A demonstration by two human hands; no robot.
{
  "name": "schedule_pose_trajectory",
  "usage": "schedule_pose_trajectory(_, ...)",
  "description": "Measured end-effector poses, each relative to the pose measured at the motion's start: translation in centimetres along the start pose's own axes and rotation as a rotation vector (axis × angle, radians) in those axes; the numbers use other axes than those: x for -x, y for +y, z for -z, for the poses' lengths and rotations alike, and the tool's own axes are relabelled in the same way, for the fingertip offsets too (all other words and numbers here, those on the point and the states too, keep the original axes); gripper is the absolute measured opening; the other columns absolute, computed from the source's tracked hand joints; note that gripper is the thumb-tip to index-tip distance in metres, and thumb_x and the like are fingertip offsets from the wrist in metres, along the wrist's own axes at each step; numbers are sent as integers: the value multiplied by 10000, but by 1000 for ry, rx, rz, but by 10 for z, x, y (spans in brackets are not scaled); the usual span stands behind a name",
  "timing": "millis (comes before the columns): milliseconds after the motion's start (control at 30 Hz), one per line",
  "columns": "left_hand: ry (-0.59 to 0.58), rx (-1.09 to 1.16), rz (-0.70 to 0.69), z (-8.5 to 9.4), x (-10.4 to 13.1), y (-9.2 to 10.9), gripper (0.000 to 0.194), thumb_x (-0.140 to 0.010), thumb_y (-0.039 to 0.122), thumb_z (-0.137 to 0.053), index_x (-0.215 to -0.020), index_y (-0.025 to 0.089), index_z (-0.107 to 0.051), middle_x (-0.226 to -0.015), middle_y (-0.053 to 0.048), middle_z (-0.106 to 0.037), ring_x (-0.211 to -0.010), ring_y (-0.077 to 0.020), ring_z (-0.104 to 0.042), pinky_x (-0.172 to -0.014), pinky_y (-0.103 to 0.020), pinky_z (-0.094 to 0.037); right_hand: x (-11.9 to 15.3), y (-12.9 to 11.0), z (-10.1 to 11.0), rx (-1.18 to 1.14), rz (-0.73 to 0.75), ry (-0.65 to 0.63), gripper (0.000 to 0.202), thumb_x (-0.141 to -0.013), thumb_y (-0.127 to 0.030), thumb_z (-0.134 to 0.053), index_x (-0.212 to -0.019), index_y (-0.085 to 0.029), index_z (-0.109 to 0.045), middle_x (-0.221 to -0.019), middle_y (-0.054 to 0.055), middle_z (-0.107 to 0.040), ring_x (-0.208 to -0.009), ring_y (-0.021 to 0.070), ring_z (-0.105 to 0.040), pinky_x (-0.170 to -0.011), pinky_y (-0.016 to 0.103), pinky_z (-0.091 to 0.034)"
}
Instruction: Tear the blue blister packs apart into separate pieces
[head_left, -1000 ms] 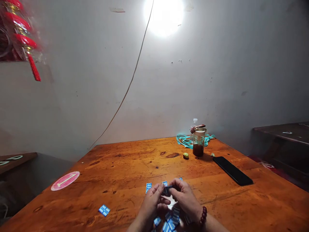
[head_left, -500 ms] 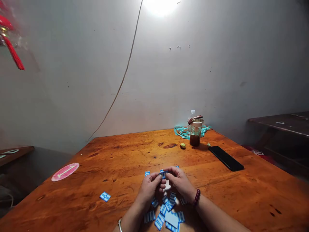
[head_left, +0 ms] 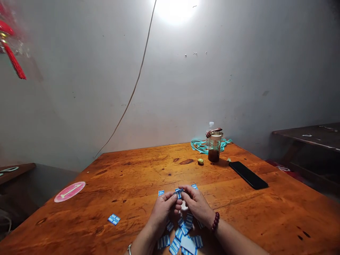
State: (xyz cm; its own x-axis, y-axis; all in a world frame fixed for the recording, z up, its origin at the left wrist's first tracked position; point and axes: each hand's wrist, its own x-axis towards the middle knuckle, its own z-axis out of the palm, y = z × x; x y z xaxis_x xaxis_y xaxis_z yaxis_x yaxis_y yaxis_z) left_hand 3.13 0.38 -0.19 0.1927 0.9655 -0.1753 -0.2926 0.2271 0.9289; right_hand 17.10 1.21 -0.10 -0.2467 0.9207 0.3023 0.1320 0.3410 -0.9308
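Between the fingertips of both hands is a small blue-and-white striped card piece (head_left: 179, 194), held just above the table. My left hand (head_left: 166, 209) pinches its left side, and my right hand (head_left: 196, 203) grips its right side. Fingers cover much of the piece. Below and between my wrists lies a loose heap of similar striped pieces (head_left: 174, 245), with one plain white piece (head_left: 188, 244) on top. Single pieces lie beyond the hands, one (head_left: 161, 193) at the left and one (head_left: 194, 186) at the right. Another striped piece (head_left: 114, 219) rests apart on the left.
On the wooden table (head_left: 138, 170) a pink round disc (head_left: 69, 192) lies at the left. Toward the back right stand a jar of dark liquid (head_left: 214, 152) and a clear bottle (head_left: 211, 125), by a turquoise strap (head_left: 198, 146). A small yellowish object (head_left: 200, 161) and a black phone (head_left: 248, 175) lie nearby.
The view has shifted slightly. Both hands keep hold of the striped piece in nearly the same place, and the right fingers have moved a little, showing more of the piece behind them.
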Motion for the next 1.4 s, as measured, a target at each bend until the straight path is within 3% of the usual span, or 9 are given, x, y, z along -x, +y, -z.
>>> schedule_pose_trajectory(133, 2, 67, 34, 0, 1, 1, 213, -651, 275, -643, -763, 106, -578, -582, -12, -588, -441, -46, -501, -402, -130, -351, 2, -3, 1, 56, 39, 24, 283, -801, -272, -423, -1068, -218, -500, -685, -19, -527, -606, 106, -486, -576, 217, -392)
schedule_pose_trajectory(333, -7, 117, 87, -3, 5, 6, 194, -659, 267, -636, -747, 112, -561, -572, -7, -586, -425, -40, -490, -396, -125, -323, 4, -5, 1, 128, 102, 24, 247, -787, -233, -444, -1011, -201, -543, -762, 7, -565, -681, 121, -504, -636, 231, -395)
schedule_pose_trajectory(633, 20, 132, 72, -4, 4, 5, 192, -648, 258, -638, -741, 111, -557, -547, -2, -575, -414, -42, -475, -391, -130, -317, 1, -3, 1, 6, -37, 34, 230, -790, -309, -440, -966, -183, -515, -623, -36, -479, -523, 86, -434, -474, 192, -350)
schedule_pose_trajectory(900, 29, 108, 56, -7, 4, 5, 193, -645, 253, -646, -734, 105, -562, -555, -4, -574, -407, -35, -473, -382, -122, -324, 0, -2, -3, -91, -87, 67, 136, -727, -289, -507, -708, -157, -532, -629, -19, -529, -550, 85, -468, -488, 183, -360)
schedule_pose_trajectory(1033, 24, 103, 83, -7, 6, 5, 272, -684, 365, -600, -777, 111, -573, -639, -42, -608, -484, -69, -538, -442, -153, -392, -3, -1, 1, -201, -235, 67, 129, -685, -278, -528, -650, -160, -490, -535, -50, -481, -425, 57, -404, -402, 168, -314)
schedule_pose_trajectory(1133, 7, 127, 134, -6, 8, 8, 348, -717, 446, -531, -819, 116, -577, -715, -70, -623, -573, -105, -581, -519, -194, -438, -5, 0, 4, -248, -262, 37, 123, -671, -268, -534, -648, -161, -477, -514, -59, -466, -404, 50, -388, -378, 158, -289)
schedule_pose_trajectory(1400, -89, 196, 116, -5, 14, 9, 215, -709, 317, -586, -809, 128, -559, -724, -58, -623, -619, -102, -586, -579, -194, -437, -5, 2, 1, -290, -281, 28, 114, -665, -264, -531, -669, -166, -473, -519, -67, -439, -398, 42, -354, -367, 153, -261)
